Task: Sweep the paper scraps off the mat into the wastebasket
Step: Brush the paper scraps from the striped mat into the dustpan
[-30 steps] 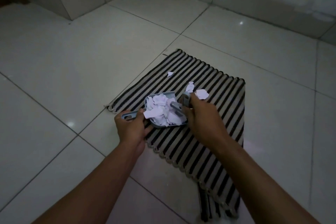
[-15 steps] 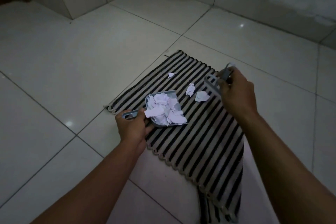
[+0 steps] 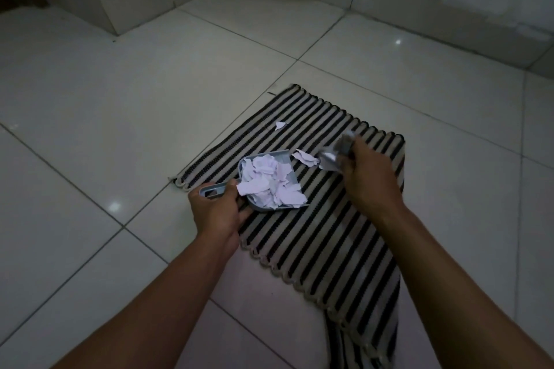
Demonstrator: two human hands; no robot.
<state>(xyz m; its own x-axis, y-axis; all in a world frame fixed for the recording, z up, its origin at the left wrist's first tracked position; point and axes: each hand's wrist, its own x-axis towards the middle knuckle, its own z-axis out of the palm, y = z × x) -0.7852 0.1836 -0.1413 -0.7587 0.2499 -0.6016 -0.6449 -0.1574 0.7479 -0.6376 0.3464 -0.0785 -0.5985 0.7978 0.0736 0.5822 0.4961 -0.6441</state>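
Mat (image 3: 323,228): striped, on tile floor.
Left hand (image 3: 217,208): we grip the dustpan (image 3: 260,183) (full of scraps).
Right hand (image 3: 364,177): closed on the blurred brush (image 3: 335,153), touching loose scraps (image 3: 305,157).

The right hand (image 3: 364,177), which half a second ago held the small brush (image 3: 335,153) raised over the far right part of the mat (image 3: 329,249), now brings it down, blurred, against the loose paper scraps (image 3: 305,157) just beyond the dustpan's (image 3: 284,159) open edge; the scraps sit closer to the dustpan.
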